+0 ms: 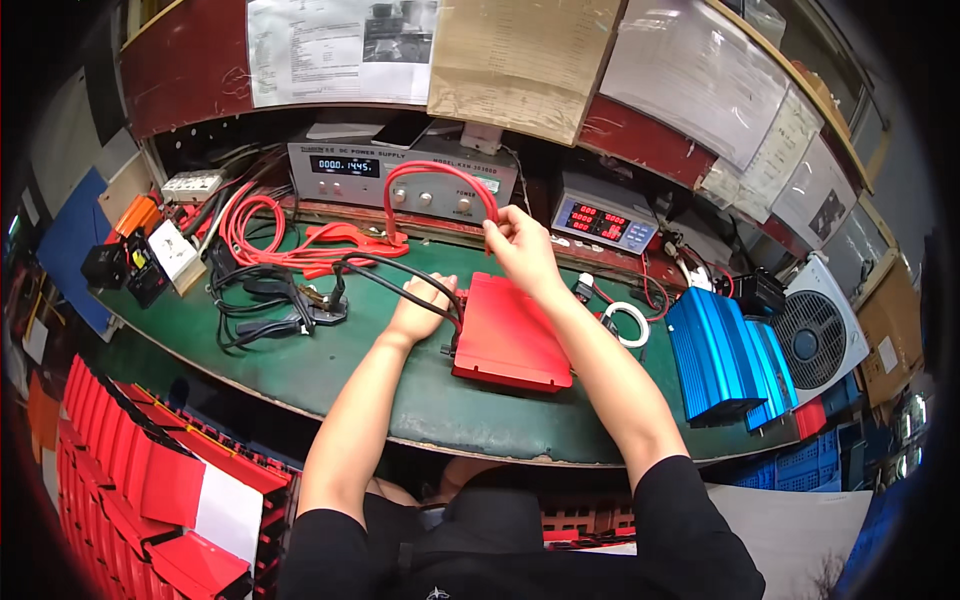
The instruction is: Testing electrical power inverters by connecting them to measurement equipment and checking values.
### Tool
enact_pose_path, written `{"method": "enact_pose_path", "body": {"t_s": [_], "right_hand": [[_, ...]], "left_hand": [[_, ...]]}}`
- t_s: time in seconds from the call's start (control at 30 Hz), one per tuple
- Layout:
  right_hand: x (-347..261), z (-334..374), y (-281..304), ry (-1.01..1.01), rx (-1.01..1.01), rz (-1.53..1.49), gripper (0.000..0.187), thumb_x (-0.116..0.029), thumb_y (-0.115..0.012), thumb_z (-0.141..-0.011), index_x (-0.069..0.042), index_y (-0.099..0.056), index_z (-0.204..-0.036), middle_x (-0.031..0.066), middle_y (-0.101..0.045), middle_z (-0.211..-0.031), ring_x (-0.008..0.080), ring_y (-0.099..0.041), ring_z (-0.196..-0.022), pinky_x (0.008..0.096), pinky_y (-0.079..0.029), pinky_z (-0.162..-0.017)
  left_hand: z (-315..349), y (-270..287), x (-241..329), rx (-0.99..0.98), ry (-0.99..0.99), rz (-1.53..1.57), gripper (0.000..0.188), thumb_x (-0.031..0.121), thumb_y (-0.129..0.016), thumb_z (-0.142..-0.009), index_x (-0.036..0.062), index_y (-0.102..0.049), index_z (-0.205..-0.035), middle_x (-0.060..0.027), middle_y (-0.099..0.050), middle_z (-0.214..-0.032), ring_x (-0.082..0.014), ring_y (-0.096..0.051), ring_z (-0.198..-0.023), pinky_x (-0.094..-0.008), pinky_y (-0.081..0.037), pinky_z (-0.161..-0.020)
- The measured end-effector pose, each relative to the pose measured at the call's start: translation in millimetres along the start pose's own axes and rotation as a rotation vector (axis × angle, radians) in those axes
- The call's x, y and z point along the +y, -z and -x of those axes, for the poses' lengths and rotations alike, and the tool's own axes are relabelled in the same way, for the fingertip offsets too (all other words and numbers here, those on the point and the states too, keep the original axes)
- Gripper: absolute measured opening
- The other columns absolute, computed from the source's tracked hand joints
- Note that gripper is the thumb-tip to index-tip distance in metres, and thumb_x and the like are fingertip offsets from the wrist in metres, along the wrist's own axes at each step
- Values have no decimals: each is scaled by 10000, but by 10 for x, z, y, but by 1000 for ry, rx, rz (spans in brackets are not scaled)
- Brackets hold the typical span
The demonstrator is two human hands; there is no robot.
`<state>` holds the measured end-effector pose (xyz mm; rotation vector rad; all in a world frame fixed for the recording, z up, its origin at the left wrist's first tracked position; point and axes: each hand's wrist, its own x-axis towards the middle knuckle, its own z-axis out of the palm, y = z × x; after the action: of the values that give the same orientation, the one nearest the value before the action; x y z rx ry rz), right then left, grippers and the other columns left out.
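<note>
A red box-shaped metal unit (510, 335) lies on the green bench in front of me. My right hand (522, 252), above its far edge, pinches a thick red cable (440, 172) that arches left to red clamps (345, 245). At the unit's left end is my left hand (425, 305), its fingers curled by the cable connections; what they grip is hidden. Black cables (385, 262) run over this hand to the unit's left end. Their other ends lead toward a black clamp (325, 305) on the bench.
A grey power supply (400, 185) and a meter with red digits (605, 220) stand along the back. Blue finned units (712, 355) and a fan (812, 330) are at right. A white ring (628, 325) lies beside the red unit. Red casings (150, 470) fill the lower left.
</note>
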<state>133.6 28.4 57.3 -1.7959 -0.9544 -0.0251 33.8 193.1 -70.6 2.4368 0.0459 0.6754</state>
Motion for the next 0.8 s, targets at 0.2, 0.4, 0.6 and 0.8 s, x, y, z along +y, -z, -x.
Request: {"method": "enact_pose_path", "body": {"t_s": [0.2,0.4,0.6,0.8], "right_hand": [[-35,559,242,-28,-314,137,538,-240,-600,-952,-49,-475,-1438,61,-652,-938,102,-613,-720,275,-518,-679],[-351,1155,-167,-26,-383,40,346,-237,-664,-946,-15,-575,-1196,38,-630,-764,97,-567,-616,269,-455,-564],[-288,1170,-403,92,2,-64,200,-178,-659,-928,15,-625,-969,68,-587,-615,145,-559,-546,315,-447,-534],[-927,1305,-158,-262,-398,-279,171,-185,-637,-977,-16,-615,-990,-19,-599,-682,43,-547,-592,217,-433,-545]], "left_hand": [[585,153,283,-66,196,175,271,304,-487,-984,98,-660,-950,-97,-647,-1022,-341,-549,-1031,-473,-426,-908],[928,241,664,13,102,21,297,277,-475,-1006,39,-630,-921,-86,-625,-990,-304,-535,-1061,-443,-380,-952],[892,223,731,3,172,-3,405,343,-444,-1038,28,-633,-868,-137,-654,-916,-336,-568,-1019,-476,-408,-932],[1091,279,401,266,264,194,418,338,-441,-1042,3,-600,-849,-130,-613,-853,-316,-578,-909,-448,-446,-789]]}}
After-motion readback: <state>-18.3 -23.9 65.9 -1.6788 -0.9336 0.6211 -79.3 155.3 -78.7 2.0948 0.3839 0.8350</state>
